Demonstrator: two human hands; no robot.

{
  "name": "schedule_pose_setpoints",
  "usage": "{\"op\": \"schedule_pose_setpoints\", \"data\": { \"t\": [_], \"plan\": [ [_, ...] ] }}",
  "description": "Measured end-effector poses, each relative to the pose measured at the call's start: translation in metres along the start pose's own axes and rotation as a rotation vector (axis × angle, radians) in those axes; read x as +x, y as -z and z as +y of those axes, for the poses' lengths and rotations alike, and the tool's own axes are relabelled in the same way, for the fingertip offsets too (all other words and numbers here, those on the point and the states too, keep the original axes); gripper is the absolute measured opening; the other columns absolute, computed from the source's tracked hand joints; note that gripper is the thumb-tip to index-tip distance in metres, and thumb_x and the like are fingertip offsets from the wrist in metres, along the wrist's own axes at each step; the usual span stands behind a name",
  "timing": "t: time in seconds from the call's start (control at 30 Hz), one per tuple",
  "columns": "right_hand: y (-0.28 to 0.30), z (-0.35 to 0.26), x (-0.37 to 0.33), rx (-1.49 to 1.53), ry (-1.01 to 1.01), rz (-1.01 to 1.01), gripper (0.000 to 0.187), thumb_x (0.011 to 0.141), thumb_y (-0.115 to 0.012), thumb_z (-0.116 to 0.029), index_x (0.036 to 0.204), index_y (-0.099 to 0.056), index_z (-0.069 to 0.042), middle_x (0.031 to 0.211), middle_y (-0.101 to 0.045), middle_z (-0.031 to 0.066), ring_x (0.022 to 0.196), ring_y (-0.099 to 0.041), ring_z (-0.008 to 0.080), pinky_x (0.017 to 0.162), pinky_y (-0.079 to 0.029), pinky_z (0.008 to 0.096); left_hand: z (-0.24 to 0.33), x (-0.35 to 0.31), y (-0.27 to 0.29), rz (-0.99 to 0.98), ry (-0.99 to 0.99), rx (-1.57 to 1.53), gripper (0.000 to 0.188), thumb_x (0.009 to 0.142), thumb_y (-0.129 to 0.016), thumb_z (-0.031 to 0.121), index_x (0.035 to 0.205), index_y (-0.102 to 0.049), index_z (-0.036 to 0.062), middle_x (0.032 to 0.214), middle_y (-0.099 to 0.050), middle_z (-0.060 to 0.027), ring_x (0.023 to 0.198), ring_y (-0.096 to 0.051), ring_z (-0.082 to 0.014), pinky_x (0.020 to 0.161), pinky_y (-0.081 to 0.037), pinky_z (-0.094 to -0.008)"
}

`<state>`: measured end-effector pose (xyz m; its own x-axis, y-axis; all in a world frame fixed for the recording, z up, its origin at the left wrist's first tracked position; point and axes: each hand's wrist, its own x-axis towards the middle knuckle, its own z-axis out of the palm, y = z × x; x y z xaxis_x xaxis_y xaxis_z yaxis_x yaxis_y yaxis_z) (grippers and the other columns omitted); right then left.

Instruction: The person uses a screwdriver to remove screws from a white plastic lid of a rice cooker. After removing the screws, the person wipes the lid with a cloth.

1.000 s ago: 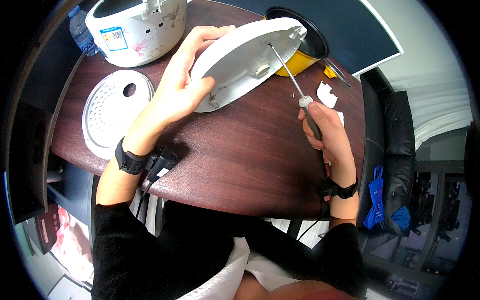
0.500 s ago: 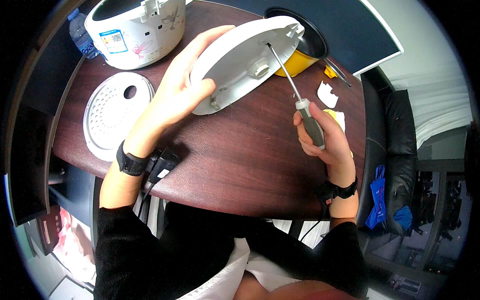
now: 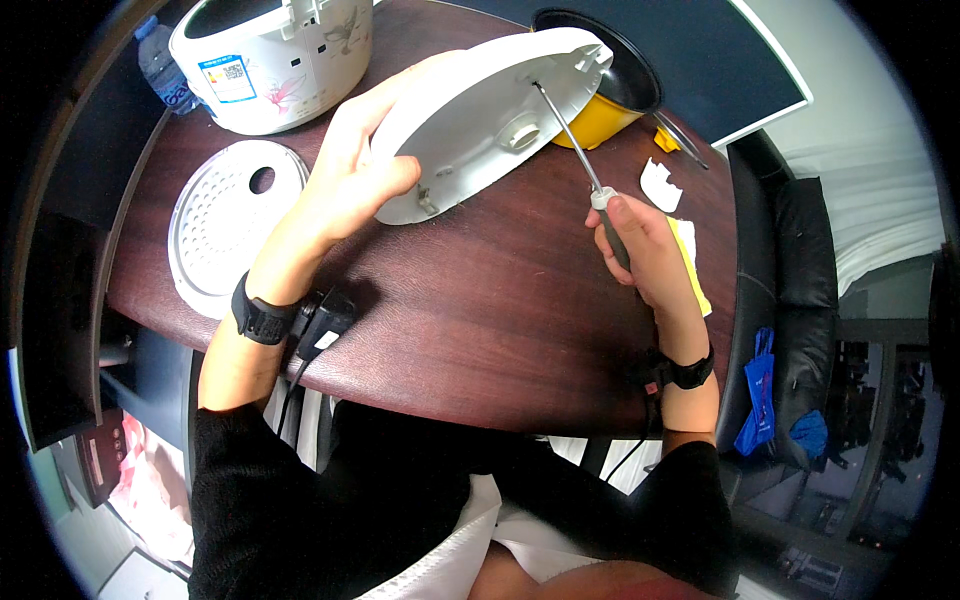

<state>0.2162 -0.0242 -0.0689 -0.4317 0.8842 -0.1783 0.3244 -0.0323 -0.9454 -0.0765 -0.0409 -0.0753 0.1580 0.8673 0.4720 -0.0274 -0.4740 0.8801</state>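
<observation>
My left hand (image 3: 365, 170) grips a white rice cooker lid shell (image 3: 470, 150) by its left edge, thumb inside and fingers behind it. The shell is tilted above the table with its hollow inner side toward me. In my right hand (image 3: 645, 240) is a screwdriver (image 3: 570, 138) with a grey handle and a long metal shaft. Its tip touches the inside of the shell near the upper right, by a small dark hole. Whether a screw sits there is too small to tell.
On the dark wood table (image 3: 480, 330) stand a white rice cooker body (image 3: 290, 80) and a black-and-yellow pot (image 3: 605, 115). A perforated white plate (image 3: 225, 225) lies left, near a black plug adapter (image 3: 325, 320). A white broken piece (image 3: 660, 187) and a yellow-white item (image 3: 690, 265) lie right.
My right hand has turned around the screwdriver handle, so less of the handle shows. The shell has shifted slightly; the tip stays at the same spot on it.
</observation>
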Motion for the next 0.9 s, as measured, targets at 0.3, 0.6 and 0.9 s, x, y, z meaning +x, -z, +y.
{"op": "schedule_pose_setpoints", "data": {
  "t": [0.3,0.6,0.9],
  "plan": [
    [-0.006,-0.003,-0.003,-0.592,0.255,0.331,0.027,0.091,-0.054,-0.03,0.089,-0.057,-0.003,0.061,-0.053,0.0063,0.051,-0.052,0.0157,0.047,-0.039,0.0277,0.0,0.001,0.002,-0.021,-0.03,0.026,0.071,0.06,-0.051,0.017,0.127,-0.045,-0.0041,0.122,-0.053,-0.011,0.115,-0.048,-0.0183,0.101,-0.032,-0.0304],
    [-0.005,-0.007,-0.009,-0.857,0.45,0.477,0.025,0.088,-0.059,-0.028,0.09,-0.057,-0.004,0.064,-0.055,0.0093,0.048,-0.052,0.0203,0.045,-0.04,0.0294,0.0,0.002,0.0,-0.015,-0.051,0.074,0.07,0.061,-0.05,0.016,0.128,-0.045,-0.0034,0.122,-0.053,-0.0114,0.114,-0.048,-0.0182,0.1,-0.033,-0.0306],
    [-0.015,-0.006,-0.015,0.569,-0.18,-0.204,0.048,0.097,-0.029,-0.046,0.091,-0.05,-0.004,0.057,-0.045,-0.0008,0.034,-0.031,0.0028,0.029,-0.022,0.0175,-0.002,0.0,0.0,0.027,-0.036,0.081,0.071,0.062,-0.051,0.016,0.129,-0.043,-0.0036,0.124,-0.052,-0.0125,0.115,-0.048,-0.0189,0.1,-0.033,-0.0312]
  ]
}}
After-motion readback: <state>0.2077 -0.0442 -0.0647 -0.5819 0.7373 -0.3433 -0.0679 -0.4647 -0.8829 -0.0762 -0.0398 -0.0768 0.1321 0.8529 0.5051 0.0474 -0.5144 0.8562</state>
